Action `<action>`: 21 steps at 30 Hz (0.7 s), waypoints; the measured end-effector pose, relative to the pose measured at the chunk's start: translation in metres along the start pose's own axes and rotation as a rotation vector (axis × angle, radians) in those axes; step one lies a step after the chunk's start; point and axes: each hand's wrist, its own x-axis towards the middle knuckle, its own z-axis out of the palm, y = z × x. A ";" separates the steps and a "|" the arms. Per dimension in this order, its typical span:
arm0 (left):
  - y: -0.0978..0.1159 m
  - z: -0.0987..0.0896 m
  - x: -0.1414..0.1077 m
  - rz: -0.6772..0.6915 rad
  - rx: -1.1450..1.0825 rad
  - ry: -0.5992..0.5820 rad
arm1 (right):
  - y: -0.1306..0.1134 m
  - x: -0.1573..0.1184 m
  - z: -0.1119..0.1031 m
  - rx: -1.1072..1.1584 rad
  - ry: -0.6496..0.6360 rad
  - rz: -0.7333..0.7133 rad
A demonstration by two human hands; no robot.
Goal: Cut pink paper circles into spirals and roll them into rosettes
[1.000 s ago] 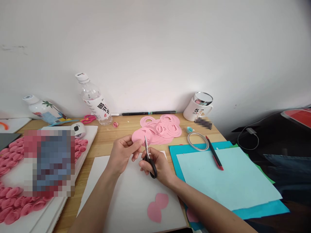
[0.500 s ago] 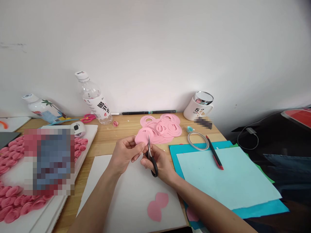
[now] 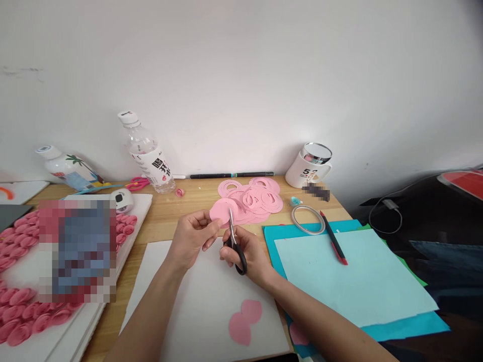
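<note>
Your left hand (image 3: 189, 240): pinching a pink paper disc (image 3: 220, 208), near pink cutouts (image 3: 256, 212). Your right hand (image 3: 252, 255): grasping black-handled scissors (image 3: 237, 249), blades at the disc. Apparent step: cutting. Move calls for: steady disc, controlled blades.

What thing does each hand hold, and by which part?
Left hand: pink paper piece, by its lower edge. Right hand: scissors, by the black handles.
</note>
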 end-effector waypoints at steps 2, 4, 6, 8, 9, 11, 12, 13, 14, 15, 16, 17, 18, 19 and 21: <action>0.000 0.000 0.000 -0.002 -0.001 0.005 | 0.000 0.000 0.000 -0.010 0.002 0.003; 0.001 0.000 0.000 0.002 -0.004 0.011 | -0.001 0.000 0.000 -0.017 0.003 0.003; 0.002 0.000 0.000 0.007 -0.001 0.019 | -0.001 -0.001 0.000 -0.018 0.002 0.005; 0.003 0.000 0.000 0.009 0.000 0.032 | 0.000 -0.001 0.000 -0.017 -0.001 0.007; 0.004 0.001 0.000 0.008 -0.001 0.039 | 0.001 -0.001 0.000 -0.017 -0.002 0.008; 0.006 0.002 0.000 0.003 -0.008 0.059 | 0.003 -0.001 0.000 -0.020 -0.004 0.008; 0.007 0.002 0.000 0.000 -0.011 0.069 | 0.004 -0.001 0.000 -0.021 -0.005 0.009; 0.007 0.002 0.000 -0.003 -0.014 0.078 | 0.005 -0.001 0.000 -0.021 -0.007 0.012; 0.008 0.002 0.000 -0.008 -0.015 0.083 | 0.005 -0.001 0.000 -0.020 -0.008 0.016; 0.008 0.003 0.000 -0.011 -0.017 0.084 | 0.005 -0.001 0.000 -0.018 -0.008 0.020; 0.008 0.003 0.000 -0.012 -0.015 0.080 | 0.005 -0.001 0.000 -0.017 -0.008 0.025; 0.007 0.003 0.000 -0.011 -0.011 0.072 | 0.005 -0.001 0.000 -0.017 -0.008 0.030; 0.007 0.004 0.000 -0.007 -0.003 0.062 | 0.004 -0.001 0.000 -0.016 -0.008 0.033; 0.006 0.004 -0.001 -0.002 0.009 0.050 | 0.004 -0.001 0.000 -0.014 -0.011 0.037; 0.004 0.004 -0.001 0.012 0.038 0.029 | 0.003 -0.002 0.001 -0.005 -0.021 0.047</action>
